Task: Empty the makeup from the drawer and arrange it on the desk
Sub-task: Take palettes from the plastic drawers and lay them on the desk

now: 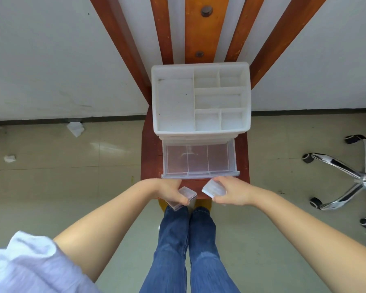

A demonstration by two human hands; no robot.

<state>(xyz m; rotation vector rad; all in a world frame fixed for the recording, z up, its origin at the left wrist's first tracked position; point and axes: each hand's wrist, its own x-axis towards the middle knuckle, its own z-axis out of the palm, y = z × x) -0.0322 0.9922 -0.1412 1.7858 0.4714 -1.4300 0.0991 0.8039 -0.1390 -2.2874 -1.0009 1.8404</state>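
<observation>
Nearest: blue jeans (178, 250), light sleeve (30, 267) lower left. Left hand (171, 192) has fingers curled round a clear flat case (185, 197); right hand (230, 192) pinches a second clear flat case (213, 188). Both cases sit just in front of the pulled-out clear drawer (199, 160), whose three compartments look bare. Above it, white organizer (201, 98) with a divided top tray, on a red-brown wooden chair (150, 161). Office chair base (351, 176) at right, crumpled tissues (75, 129) on the floor at left.
</observation>
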